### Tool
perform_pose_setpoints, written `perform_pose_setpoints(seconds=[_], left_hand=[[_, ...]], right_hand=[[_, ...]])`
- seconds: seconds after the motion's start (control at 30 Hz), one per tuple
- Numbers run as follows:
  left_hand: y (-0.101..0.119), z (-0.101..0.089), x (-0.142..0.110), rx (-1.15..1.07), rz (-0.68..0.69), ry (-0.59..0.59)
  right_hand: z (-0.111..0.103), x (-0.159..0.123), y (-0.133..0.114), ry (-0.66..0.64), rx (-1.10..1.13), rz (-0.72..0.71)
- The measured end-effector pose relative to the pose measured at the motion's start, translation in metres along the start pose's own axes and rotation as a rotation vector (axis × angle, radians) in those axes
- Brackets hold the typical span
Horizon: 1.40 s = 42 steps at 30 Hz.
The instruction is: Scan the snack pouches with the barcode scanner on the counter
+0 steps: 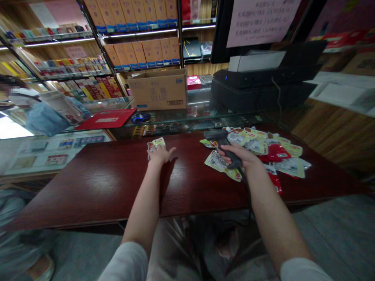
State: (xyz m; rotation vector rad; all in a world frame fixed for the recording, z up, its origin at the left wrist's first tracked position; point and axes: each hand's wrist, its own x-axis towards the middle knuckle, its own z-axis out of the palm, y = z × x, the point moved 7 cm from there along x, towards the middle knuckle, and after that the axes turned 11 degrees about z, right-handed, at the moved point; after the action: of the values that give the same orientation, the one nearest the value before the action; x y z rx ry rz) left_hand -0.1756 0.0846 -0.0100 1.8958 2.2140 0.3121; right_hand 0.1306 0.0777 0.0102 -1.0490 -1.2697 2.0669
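Note:
My left hand [160,154] lies flat, fingers spread, on a small yellow-green snack packet [156,144] near the far edge of the dark red wooden counter [102,183]. My right hand [238,155] is wrapped round the grip of a black handheld barcode scanner [221,142], whose head points down over another yellow-green packet [218,160]. A heap of several yellow-green and red snack packets [275,154] lies just right of that hand. The scanner's cable runs back along my right forearm.
Behind the counter stands a glass display case [175,117] with a cardboard box [159,90], a red mat [107,118] and a mouse on it. A black register [258,84] sits at the right. Stocked shelves fill the back wall. A person [35,111] is at far left.

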Motion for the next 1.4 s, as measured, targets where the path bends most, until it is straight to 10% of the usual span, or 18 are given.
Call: perform_pose_setpoints(seconds=[0.2, 0.3, 0.47, 0.6, 0.87, 1.07, 1.23, 1.4], left_hand=[[-0.026, -0.024, -0.009, 0.22, -0.2, 0.136], [0.028, -0.021, -0.012, 0.207, 0.105, 0.276], [0.137, 0.028, -0.041, -0.055, 0.623, 0.066], [0.175, 0.05, -0.069, 0.021, 0.947, -0.016], [0.117, 0.013, -0.04, 0.238, 0.575, 0.15], [0.101, 0.028, -0.03, 0.088, 0.707, -0.204], [0.08, 0.016, -0.016, 0.109, 0.462, -0.064], [0.048, 0.006, 0.008, -0.428, 0.261, 0.225]], right_hand=[[-0.013, -0.011, -0.008, 0.03, 0.092, -0.089], [-0.017, -0.013, -0.01, 0.031, 0.123, -0.098], [-0.016, -0.013, -0.009, 0.055, 0.089, -0.092], [-0.013, -0.012, -0.009, 0.06, 0.069, -0.075], [-0.012, -0.013, -0.012, 0.055, 0.045, -0.077], [-0.01, -0.013, -0.012, 0.047, 0.045, -0.08], [-0.01, -0.012, -0.011, 0.054, 0.037, -0.068], [-0.012, -0.011, -0.009, 0.069, 0.029, -0.064]])
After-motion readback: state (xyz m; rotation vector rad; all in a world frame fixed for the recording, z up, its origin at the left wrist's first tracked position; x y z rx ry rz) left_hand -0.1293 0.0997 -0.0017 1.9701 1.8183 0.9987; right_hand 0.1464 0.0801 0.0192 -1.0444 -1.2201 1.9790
